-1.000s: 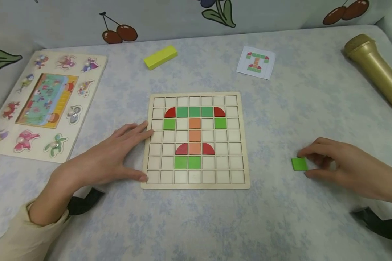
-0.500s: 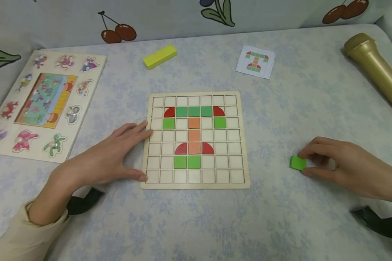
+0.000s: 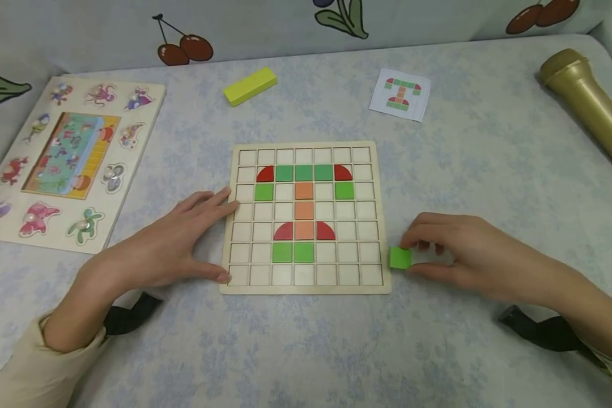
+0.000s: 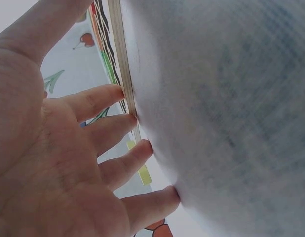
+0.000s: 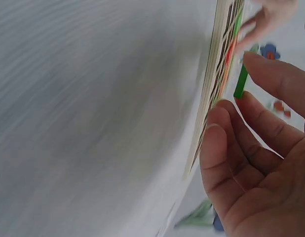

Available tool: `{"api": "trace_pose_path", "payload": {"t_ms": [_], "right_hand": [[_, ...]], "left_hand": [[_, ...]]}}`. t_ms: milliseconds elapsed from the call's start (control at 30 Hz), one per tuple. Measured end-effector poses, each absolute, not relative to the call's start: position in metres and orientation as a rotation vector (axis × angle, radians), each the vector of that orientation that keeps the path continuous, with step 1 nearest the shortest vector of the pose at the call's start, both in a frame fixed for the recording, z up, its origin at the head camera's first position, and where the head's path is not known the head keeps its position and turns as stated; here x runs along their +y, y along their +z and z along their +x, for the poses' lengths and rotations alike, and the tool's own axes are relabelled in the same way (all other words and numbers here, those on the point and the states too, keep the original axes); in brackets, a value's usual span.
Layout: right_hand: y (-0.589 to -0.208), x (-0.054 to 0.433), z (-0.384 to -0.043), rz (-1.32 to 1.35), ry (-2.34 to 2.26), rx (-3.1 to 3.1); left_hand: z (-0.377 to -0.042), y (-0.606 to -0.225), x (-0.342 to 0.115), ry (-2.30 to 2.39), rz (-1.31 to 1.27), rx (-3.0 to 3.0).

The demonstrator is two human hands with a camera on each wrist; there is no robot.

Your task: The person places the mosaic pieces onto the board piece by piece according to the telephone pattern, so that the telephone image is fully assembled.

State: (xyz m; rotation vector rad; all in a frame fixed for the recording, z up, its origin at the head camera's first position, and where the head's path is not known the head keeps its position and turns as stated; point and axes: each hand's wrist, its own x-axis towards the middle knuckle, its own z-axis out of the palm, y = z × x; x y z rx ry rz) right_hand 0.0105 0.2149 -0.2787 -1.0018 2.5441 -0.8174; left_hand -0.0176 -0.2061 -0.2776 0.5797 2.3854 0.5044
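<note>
A square wooden grid board (image 3: 306,288) lies mid-table, with red, orange and green tiles set in some of its cells. My left hand (image 3: 168,243) spreads along the board's left side, thumb and fingertips touching its edge; in the left wrist view the fingers (image 4: 118,133) are nearly straight. Between thumb and forefinger, my right hand (image 3: 469,249) pinches a light green square tile (image 3: 400,258) beside the board's lower right edge. The right wrist view shows that tile (image 5: 241,82) edge-on, raised off the table, with the other fingers curled below it.
A pattern card (image 3: 400,95) lies behind the board, and a yellow block (image 3: 250,86) stands to its left. At the far left is a wooden animal puzzle (image 3: 148,141); a gold microphone (image 3: 586,107) lies at the right.
My right hand has picked the green tile up off the table and carried it left to the board's right edge. The left hand has stayed in place.
</note>
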Motion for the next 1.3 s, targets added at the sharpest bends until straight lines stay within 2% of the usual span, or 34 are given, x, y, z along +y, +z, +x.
{"api": "trace_pose_path", "payload": {"t_ms": [533,800,1300], "right_hand": [[-0.283,0.130,-0.001,-1.075,-0.715,2.502],[-0.287,0.123,-0.002,-0.997,-0.744,2.490],[-0.289,0.125,-0.002,-1.022,-0.744,2.476]], "left_hand": [[-0.017,-0.280,-0.207,0.516,0.597,2.395],[-0.017,-0.279,-0.207,0.506,0.598,2.399],[-0.017,-0.280,-0.207,0.522,0.608,2.398]]}}
